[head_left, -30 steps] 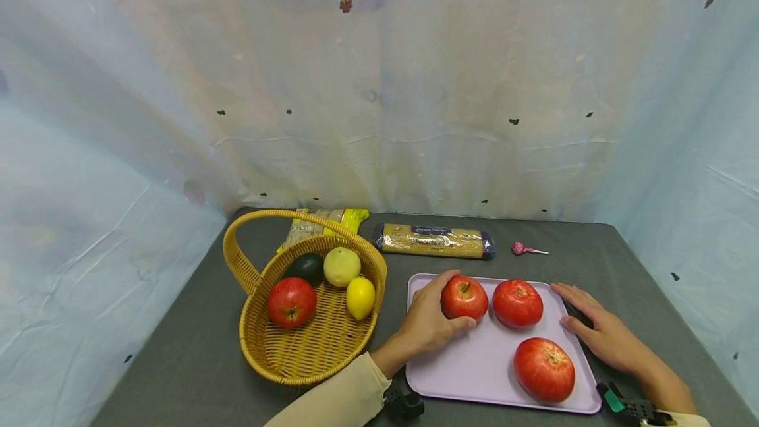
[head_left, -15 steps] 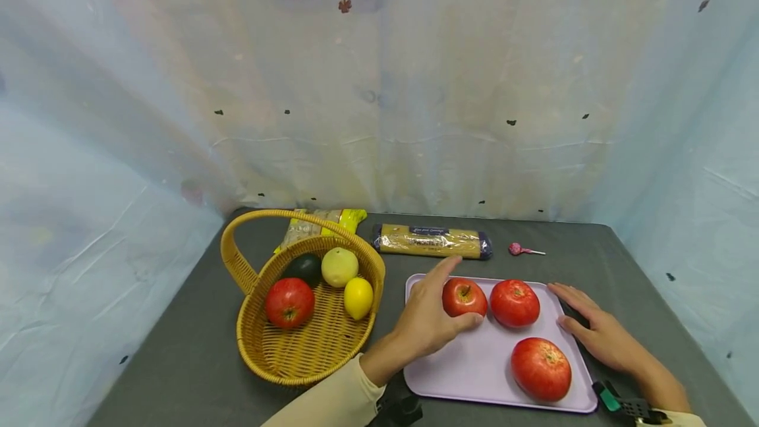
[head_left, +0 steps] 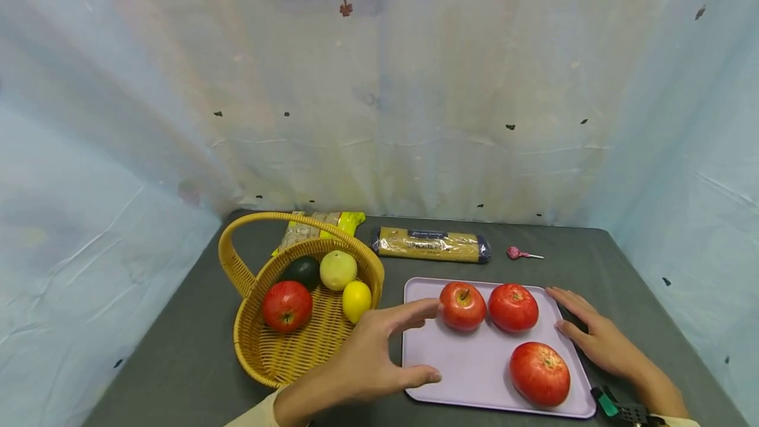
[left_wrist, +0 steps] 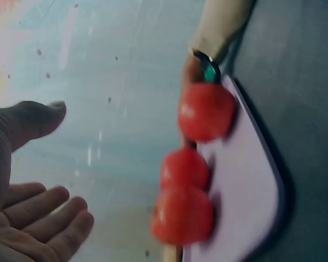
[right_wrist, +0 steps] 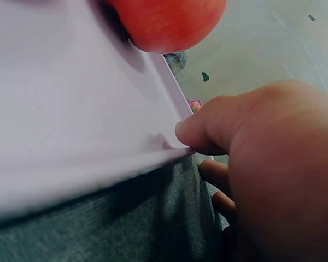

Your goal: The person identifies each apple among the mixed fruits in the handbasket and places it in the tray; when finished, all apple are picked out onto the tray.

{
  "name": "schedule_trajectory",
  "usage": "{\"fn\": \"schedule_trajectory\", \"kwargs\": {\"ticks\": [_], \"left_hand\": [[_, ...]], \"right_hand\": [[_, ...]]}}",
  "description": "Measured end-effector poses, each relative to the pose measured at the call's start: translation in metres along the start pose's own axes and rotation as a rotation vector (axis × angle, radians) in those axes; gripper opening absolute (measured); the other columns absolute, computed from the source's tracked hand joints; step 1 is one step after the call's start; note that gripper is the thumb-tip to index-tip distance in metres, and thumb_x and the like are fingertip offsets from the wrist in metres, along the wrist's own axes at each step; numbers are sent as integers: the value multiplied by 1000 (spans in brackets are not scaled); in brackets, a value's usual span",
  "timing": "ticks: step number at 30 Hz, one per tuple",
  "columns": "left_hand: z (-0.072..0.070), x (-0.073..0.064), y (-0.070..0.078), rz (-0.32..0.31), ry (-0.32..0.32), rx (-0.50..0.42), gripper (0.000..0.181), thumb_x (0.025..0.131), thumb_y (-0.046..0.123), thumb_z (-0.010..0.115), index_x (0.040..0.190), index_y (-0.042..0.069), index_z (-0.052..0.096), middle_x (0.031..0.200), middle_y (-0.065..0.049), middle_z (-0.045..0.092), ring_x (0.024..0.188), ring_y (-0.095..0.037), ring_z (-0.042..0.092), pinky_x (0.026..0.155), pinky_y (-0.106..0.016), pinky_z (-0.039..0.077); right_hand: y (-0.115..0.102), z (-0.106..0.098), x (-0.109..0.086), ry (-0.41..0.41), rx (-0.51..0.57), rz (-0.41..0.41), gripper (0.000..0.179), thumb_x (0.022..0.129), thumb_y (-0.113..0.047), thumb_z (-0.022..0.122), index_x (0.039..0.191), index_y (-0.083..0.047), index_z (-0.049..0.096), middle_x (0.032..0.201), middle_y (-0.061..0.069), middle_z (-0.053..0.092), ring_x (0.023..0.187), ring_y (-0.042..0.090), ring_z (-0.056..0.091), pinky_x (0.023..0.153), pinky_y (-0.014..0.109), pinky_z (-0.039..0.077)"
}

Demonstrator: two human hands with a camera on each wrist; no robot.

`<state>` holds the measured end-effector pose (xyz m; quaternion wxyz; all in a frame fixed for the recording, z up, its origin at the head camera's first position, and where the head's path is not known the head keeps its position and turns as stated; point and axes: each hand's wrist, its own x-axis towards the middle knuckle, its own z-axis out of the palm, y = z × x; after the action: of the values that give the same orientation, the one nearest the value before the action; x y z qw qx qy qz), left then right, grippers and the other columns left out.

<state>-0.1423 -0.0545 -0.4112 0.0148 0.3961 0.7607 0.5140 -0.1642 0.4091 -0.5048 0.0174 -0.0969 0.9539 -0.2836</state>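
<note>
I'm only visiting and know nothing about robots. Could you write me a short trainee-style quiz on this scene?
1. How many round red fruits lie on the flat lilac tray?
2. True or false: the bare left hand holds nothing.
3. Which lies in the round golden woven basket: (a) a pink lollipop on a white stick, (b) an oval yellow lemon, or (c) a long golden spaghetti packet?

Key
1: three.
2: true; its thumb and fingers stand apart.
3: b.

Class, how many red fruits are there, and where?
4. One red fruit sits in the basket. On the tray, the left fruit and right fruit lie along the far edge, the third fruit nearer. Others may be hidden behind the left hand.
</note>
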Motion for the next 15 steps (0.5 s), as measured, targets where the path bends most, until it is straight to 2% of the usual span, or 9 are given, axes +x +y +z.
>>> {"fn": "schedule_trajectory", "kwargs": {"ticks": [2,6,13,15], "left_hand": [[-12,-15,-3,18,18,15,75,89,24,95,155,15,61,147,-3,71,128,-17,73,109,-35,59],[-39,-43,-9,-10,35,32,72,91,27,93,155,16,61,148,-1,71,131,-17,72,107,-35,60],[-95,-77,-23,85,23,326,84,84,24,98,157,17,59,151,1,68,133,-18,70,108,-31,59],[-111,-85,-25,84,26,382,86,83,22,99,158,19,58,152,1,68,131,-19,71,104,-32,62]], "right_hand": [[0,0,0,-1,-2,3,67,108,-26,68,168,-11,43,165,33,41,146,60,40,101,89,39],[-1,0,0,0,-3,2,67,108,-27,68,168,-12,43,166,32,41,146,60,40,101,89,40],[-2,1,0,-11,4,9,68,108,-27,68,168,-10,42,165,32,41,146,61,40,101,89,41],[-2,0,0,-7,6,4,67,107,-27,68,168,-10,43,165,32,42,146,61,40,101,89,41]]}}
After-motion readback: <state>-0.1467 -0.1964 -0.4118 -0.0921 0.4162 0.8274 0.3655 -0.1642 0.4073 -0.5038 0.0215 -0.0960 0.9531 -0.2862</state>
